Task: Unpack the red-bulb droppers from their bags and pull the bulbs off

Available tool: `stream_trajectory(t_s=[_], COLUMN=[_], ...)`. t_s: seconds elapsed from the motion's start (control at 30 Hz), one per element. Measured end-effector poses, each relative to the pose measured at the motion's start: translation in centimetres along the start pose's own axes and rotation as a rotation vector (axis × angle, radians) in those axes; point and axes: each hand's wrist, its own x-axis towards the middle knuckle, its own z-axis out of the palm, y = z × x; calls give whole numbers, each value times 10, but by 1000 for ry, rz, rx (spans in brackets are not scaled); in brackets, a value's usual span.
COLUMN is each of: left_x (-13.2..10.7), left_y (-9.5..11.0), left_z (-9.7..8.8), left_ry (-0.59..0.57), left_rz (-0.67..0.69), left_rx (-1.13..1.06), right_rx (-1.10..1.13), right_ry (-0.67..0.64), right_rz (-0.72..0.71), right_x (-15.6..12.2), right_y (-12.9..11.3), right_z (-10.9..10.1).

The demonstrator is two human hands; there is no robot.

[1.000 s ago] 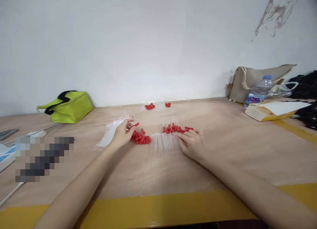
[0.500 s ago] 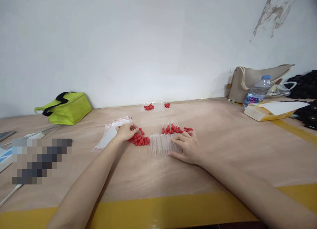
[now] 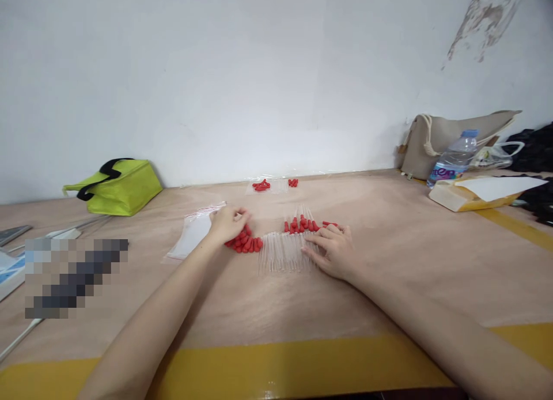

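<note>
My left hand (image 3: 230,222) is over a pile of small red rubber dropper bulbs (image 3: 246,244). Its thumb and fingers are closed at one bulb on the pile's far side, and the fingertips partly hide it. A row of thin clear dropper tubes (image 3: 280,253) lies side by side to the right of the pile. On the right end of that row rests my right hand (image 3: 332,249), thumb and fingers apart, covering some tubes. Just beyond the row lie several clear droppers fitted with red bulbs (image 3: 302,223); another red bulb (image 3: 329,223) shows beside the right fingers.
White zip bags (image 3: 192,233) lie left of the pile. Bagged red bulbs (image 3: 261,185) are near the wall. A lime-green bag (image 3: 125,189) stands back left. At the right are a beige bag (image 3: 425,143), a water bottle (image 3: 453,158) and a yellow-and-white packet (image 3: 479,195).
My left hand has shifted slightly right and away from me, over the bulb at the pile's far side. My right hand has drawn a little right, its thumb and fingers closer together.
</note>
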Motion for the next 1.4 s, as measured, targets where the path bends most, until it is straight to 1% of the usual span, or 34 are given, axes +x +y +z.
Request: stream_trajectory(t_s=[0.1, 0.17, 0.23, 0.3, 0.43, 0.5, 0.57, 0.63, 0.67, 0.73, 0.77, 0.87, 0.97, 1.03, 1.13, 1.27, 1.4], left_x=[-3, -1, 3, 9, 17, 15, 8, -6, -14, -35, -45, -73, -89, -93, -94, -93, -92], left_y=[35, 57, 75, 87, 96, 96, 93, 85, 79, 65, 58, 38, 28, 27, 31, 37, 37], left_z=[10, 21, 33, 43, 56, 55, 50, 42, 37, 27, 24, 20, 25, 30, 35, 33, 33], left_ry=[-59, -94, -117, -142, -158, -137, -96, -35, 2, 49, 67, 143, 201, 225, 230, 200, 175], left_rz=[203, 286, 294, 257, 195, 162, 120, 115, 138, 247, 311, 479, 591, 628, 659, 686, 735], left_rx=[0, 19, 40, 40, 11, 3, -5, -32, -58, -99, -101, -83, -113, -140, -166, -185, -157], right_rx=[-27, -55, -77, -86, -80, -70, -51, -11, 14, 47, 49, 11, -14, -16, -28, -44, -18], right_ry=[61, 85, 102, 115, 144, 154, 162, 192, 214, 244, 240, 135, 53, 44, 36, 6, -4], right_rz=[82, 132, 184, 229, 257, 244, 223, 187, 158, 85, 36, -131, -246, -268, -278, -300, -319], right_x=[1, 2, 2, 3, 3, 3, 2, 2, 2, 1, 1, 0, -2, -3, -4, -5, -6], right_y=[9, 17, 24, 30, 35, 34, 34, 33, 31, 26, 22, 6, -9, -14, -16, -18, -23], right_z=[0, -1, -3, -5, -7, -7, -6, -6, -6, -7, -8, -12, -11, -8, -3, -1, -2])
